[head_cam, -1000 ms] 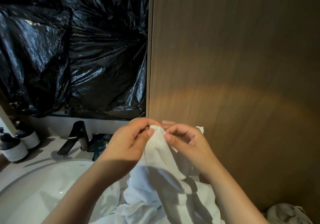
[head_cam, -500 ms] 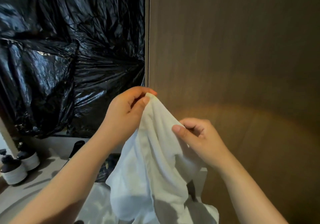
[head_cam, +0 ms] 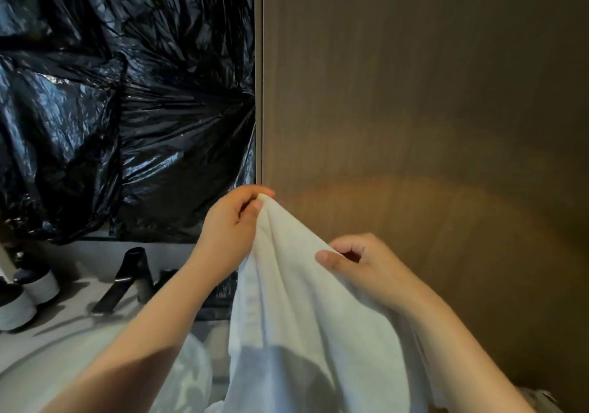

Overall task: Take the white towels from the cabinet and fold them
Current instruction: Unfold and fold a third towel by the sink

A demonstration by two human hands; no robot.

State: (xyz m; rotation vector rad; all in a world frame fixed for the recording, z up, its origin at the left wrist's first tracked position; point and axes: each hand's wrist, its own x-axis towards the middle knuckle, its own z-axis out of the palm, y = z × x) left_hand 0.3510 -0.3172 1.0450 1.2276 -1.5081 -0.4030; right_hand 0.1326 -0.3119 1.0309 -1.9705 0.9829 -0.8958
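A white towel hangs in front of me over the counter. My left hand pinches its top corner between thumb and fingers, held up near the edge of the wooden panel. Lower and to the right, my right hand grips the towel's upper edge with its fingers curled round the cloth. The towel drapes down from both hands, and its lower part runs out of view at the bottom. More white cloth lies bunched on the counter below my left forearm.
A brown wooden cabinet panel fills the right side. Black plastic sheeting covers the wall on the left. Below it are a black faucet, a white basin, two dark bottles with white labels and a greyish cloth at bottom right.
Both hands met at the towel's top, then my left hand lifted its corner up while my right slid down along the edge. The view has tilted down a little since.
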